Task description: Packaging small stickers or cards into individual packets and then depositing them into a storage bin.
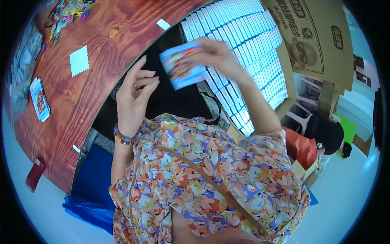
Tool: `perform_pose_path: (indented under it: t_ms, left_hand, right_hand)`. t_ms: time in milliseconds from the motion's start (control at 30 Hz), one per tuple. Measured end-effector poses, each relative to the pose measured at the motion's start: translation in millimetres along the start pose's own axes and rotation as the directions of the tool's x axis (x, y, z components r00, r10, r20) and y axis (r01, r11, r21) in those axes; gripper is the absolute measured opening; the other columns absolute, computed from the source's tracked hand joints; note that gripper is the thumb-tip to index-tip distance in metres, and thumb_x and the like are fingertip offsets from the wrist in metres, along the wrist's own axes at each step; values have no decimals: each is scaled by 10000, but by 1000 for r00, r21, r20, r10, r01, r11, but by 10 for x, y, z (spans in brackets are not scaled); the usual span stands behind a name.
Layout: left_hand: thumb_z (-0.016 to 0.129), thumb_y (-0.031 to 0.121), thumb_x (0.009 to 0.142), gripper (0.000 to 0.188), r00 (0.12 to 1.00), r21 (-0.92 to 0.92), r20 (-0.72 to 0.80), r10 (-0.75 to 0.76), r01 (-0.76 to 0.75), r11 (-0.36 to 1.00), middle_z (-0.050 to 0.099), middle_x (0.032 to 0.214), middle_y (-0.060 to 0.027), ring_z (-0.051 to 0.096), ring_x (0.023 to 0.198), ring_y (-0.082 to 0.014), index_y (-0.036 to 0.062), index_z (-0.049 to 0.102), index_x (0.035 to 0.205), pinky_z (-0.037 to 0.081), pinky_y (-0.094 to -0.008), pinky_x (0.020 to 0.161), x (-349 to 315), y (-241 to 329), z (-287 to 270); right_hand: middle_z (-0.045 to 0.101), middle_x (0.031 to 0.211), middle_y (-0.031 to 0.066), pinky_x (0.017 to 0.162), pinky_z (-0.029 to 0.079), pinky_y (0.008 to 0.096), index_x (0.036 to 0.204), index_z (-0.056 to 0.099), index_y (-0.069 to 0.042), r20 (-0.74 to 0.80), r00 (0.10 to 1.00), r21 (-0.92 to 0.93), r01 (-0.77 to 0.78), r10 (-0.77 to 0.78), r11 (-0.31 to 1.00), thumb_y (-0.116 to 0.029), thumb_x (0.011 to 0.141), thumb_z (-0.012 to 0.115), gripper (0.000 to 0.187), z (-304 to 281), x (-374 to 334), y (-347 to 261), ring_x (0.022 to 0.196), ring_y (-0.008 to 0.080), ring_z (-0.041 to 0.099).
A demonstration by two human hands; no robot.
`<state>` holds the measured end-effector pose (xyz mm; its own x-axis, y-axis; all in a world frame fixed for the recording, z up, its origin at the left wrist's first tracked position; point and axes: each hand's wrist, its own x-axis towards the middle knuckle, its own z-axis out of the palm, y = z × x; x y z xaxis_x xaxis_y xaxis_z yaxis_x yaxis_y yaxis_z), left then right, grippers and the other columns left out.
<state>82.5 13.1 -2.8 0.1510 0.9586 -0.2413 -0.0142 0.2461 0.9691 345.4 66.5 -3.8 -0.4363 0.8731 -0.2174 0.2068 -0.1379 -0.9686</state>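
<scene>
My right hand [215, 55] grips a flat light-blue packet [178, 65] with a colourful printed picture, a little blurred. Its fingers lie over the packet's right side, above a black surface. To the left of the packet, apart from it, my left hand [136, 91] is raised with loosely bent fingers spread and nothing in them. A beaded bracelet [124, 138] circles that wrist. On the wood-patterned table [101, 53] further left lie a white zigzag-edged piece [79, 61] and a few similar blue packets [40, 99], partly overlapping.
A large open carton [317, 44] on the right holds tight rows of small white-and-blue boxes [248, 49]. Colourful small loose pieces [67, 16] and clear plastic bags [26, 65] lie at the table's far left. A dark red object [35, 175] sits by its near-left edge. Another person [325, 130] is behind right.
</scene>
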Motion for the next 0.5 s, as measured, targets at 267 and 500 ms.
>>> perform_pose_path:
  t_ms: [267,500]
  left_hand:
    - [640,26,929,424,998,95,66,-3,-3,995,645,1089,-65,647,946,-118,56,562,1345,535,-255,816,-17,-91,-89]
    - [643,60,929,415,990,160,116,-75,56,986,645,1088,-78,643,935,-126,57,568,1337,532,-263,806,-94,-127,-240]
  right_hand:
    - [709,893,80,703,532,315,1139,651,9,-538,696,-460,-715,475,527,-236,919,656,330,-1974,-1932,1063,817,125,664]
    - [666,1173,229,972,466,339,1336,556,17,-630,723,-479,-649,284,591,-320,952,590,512,-932,-1693,1571,1087,303,641]
